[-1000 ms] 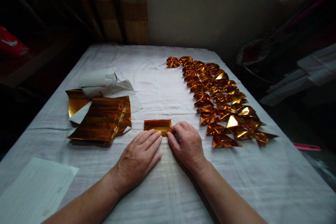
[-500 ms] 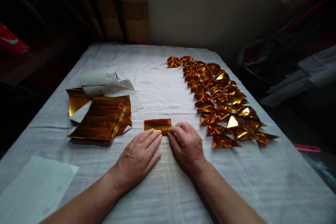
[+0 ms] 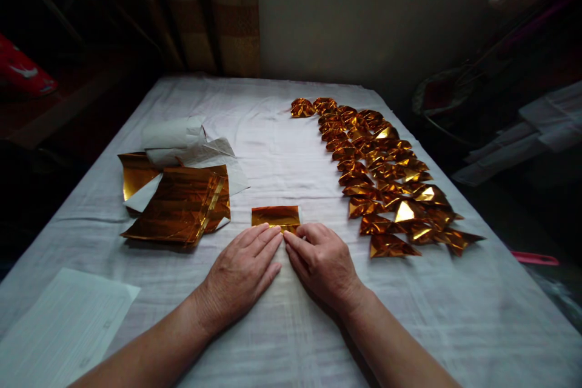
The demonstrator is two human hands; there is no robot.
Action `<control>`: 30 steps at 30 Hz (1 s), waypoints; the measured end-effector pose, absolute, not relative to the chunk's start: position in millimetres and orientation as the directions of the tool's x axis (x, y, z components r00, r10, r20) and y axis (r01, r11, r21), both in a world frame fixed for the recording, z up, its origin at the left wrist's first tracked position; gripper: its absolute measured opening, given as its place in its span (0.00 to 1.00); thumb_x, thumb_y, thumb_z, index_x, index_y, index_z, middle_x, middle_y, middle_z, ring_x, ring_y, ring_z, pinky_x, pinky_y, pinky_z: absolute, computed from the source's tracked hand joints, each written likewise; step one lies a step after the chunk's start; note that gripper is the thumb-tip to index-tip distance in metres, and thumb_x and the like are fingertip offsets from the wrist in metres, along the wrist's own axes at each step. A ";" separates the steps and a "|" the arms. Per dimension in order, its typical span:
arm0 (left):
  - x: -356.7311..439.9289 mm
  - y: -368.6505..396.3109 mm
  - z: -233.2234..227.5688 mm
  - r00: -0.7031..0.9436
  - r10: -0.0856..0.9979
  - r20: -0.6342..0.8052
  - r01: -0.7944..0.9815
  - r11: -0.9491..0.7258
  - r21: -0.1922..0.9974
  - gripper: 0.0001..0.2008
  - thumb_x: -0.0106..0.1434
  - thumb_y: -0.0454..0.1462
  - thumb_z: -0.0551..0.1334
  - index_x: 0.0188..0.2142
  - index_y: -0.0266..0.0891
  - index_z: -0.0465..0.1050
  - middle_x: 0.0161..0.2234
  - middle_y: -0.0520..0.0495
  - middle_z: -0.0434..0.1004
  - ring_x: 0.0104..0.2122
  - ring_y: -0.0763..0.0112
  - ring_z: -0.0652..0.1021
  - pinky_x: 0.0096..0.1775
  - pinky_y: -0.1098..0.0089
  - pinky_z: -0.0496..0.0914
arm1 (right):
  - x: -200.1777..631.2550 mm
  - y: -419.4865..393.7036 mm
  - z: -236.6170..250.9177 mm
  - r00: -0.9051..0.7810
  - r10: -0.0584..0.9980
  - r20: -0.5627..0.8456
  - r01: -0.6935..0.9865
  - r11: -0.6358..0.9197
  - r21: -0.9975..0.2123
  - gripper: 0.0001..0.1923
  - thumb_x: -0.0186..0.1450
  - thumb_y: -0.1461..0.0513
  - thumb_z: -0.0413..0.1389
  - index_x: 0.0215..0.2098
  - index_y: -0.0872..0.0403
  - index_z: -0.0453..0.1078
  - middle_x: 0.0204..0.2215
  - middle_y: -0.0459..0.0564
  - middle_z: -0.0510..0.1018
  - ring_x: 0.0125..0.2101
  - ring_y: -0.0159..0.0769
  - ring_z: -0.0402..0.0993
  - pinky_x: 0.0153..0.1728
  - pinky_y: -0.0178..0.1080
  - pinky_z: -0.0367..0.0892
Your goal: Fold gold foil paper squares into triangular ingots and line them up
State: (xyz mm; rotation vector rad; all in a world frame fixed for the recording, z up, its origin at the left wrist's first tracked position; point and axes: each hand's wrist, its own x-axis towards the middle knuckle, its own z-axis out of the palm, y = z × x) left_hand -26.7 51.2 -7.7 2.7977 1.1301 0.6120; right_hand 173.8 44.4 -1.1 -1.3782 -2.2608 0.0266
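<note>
A small folded sheet of gold foil paper (image 3: 275,216) lies flat on the white cloth in front of me. My left hand (image 3: 243,267) rests with its fingers stretched out, the tips on the sheet's near edge. From the other side my right hand (image 3: 322,264) bears on that same edge, fingers bent and drawn together, with the fingertips meeting those of the left. The sheet's near right corner is hidden under the right fingers. To the left sits a stack of loose gold foil sheets (image 3: 175,206), some showing white backs.
Rows of folded gold foil pieces (image 3: 357,177) run along the right side of the cloth-covered table (image 3: 259,133). Crumpled white paper (image 3: 175,133) lies behind the foil stack. A pale printed sheet (image 3: 68,321) is at the near left. A pink handle (image 3: 534,259) shows beyond the right edge.
My right hand has slid left along the sheet's near edge, from its right corner to the left fingertips. My left hand stays on the sheet. The whole view has shifted slightly.
</note>
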 end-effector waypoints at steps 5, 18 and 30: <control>-26.1 51.6 -5.4 0.662 0.676 0.323 0.657 -0.731 0.186 0.21 0.70 0.40 0.53 0.59 0.33 0.68 0.57 0.39 0.74 0.57 0.58 0.72 0.58 0.57 0.68 | 182.1 38.4 0.5 -0.325 0.851 0.413 0.866 0.443 -0.232 0.11 0.70 0.62 0.51 0.41 0.52 0.77 0.31 0.50 0.76 0.32 0.36 0.68 0.34 0.38 0.61; -24.3 53.7 -5.7 0.667 0.686 0.289 0.660 -0.725 0.197 0.21 0.69 0.42 0.55 0.59 0.39 0.68 0.56 0.41 0.74 0.55 0.57 0.72 0.58 0.55 0.67 | 183.2 35.7 -1.9 -0.259 0.860 0.439 0.901 0.380 -0.212 0.11 0.68 0.63 0.52 0.39 0.52 0.78 0.28 0.48 0.76 0.29 0.34 0.70 0.32 0.37 0.61; -30.8 45.9 -8.0 0.673 0.663 0.326 0.693 -0.720 0.034 0.20 0.72 0.38 0.49 0.58 0.32 0.68 0.58 0.39 0.73 0.57 0.60 0.72 0.58 0.59 0.67 | 183.9 36.5 -2.4 -0.229 0.872 0.432 0.895 0.364 -0.259 0.10 0.68 0.63 0.53 0.38 0.51 0.78 0.28 0.48 0.77 0.29 0.34 0.71 0.32 0.36 0.61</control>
